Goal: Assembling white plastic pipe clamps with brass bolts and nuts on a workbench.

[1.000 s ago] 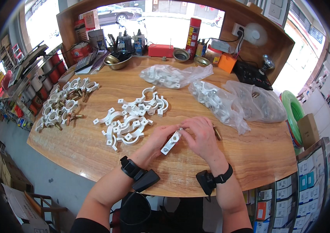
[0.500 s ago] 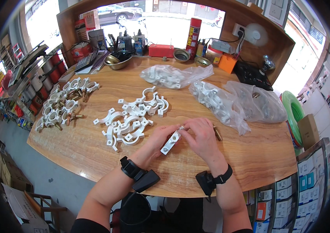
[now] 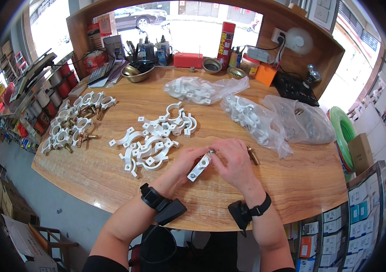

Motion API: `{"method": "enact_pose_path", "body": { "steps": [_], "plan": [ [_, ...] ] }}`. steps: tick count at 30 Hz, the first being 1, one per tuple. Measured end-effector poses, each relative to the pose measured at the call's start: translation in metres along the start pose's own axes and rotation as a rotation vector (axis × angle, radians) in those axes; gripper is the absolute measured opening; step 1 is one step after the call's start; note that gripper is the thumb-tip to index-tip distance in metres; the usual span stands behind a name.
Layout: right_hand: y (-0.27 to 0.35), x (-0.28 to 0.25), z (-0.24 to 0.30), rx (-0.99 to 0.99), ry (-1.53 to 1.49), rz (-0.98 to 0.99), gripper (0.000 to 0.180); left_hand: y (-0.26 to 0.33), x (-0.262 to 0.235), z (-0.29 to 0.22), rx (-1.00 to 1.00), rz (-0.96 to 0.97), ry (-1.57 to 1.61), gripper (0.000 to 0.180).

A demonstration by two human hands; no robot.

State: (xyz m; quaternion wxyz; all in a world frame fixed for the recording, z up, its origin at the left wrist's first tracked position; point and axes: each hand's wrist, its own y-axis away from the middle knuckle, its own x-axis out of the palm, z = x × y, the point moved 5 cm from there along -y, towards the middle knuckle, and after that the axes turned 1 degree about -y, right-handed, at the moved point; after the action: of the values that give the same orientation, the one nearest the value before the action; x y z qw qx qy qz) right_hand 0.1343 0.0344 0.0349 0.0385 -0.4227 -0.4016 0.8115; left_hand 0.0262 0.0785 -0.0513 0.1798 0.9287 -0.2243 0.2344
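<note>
A white pipe clamp (image 3: pixel 198 168) is held between my hands near the middle of the table, tilted with its far end up and to the right. My left hand (image 3: pixel 187 159) is closed around its left side. Thumb and fingers of my right hand (image 3: pixel 233 162) pinch at the far end, where a small metal screw (image 3: pixel 212 151) shows. Another screw sits in the near end. Just right of my right hand lies a brass anchor bolt (image 3: pixel 253 156). Loose white clamp halves (image 3: pixel 150 147) form a pile to the left.
Assembled clamps with brass bolts (image 3: pixel 73 129) cluster at the far left. Clear plastic bags of white parts (image 3: pixel 195 89) and of metal pieces (image 3: pixel 299 120) lie at the back and right. Metal bowls (image 3: pixel 212 65), a red spray can (image 3: pixel 226 45) and an orange box (image 3: pixel 266 73) line the back.
My right hand's fingers have shifted slightly at the clamp's far end, showing more of the screw. The clamp and my left hand have barely moved.
</note>
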Motion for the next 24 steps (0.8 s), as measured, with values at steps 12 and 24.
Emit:
{"method": "enact_pose_path", "body": {
  "steps": [12, 24],
  "plan": [
    [-0.0002, -0.0004, -0.0008, 0.008, 0.027, 0.001, 0.015, 0.0014, -0.0003, -0.0015, -0.002, -0.008, -0.003, 0.022],
    [-0.0009, -0.0016, 0.0011, 0.006, 0.019, 0.006, 0.014, 0.0031, 0.0014, -0.0026, -0.008, 0.003, 0.013, 0.022]
  ]
}}
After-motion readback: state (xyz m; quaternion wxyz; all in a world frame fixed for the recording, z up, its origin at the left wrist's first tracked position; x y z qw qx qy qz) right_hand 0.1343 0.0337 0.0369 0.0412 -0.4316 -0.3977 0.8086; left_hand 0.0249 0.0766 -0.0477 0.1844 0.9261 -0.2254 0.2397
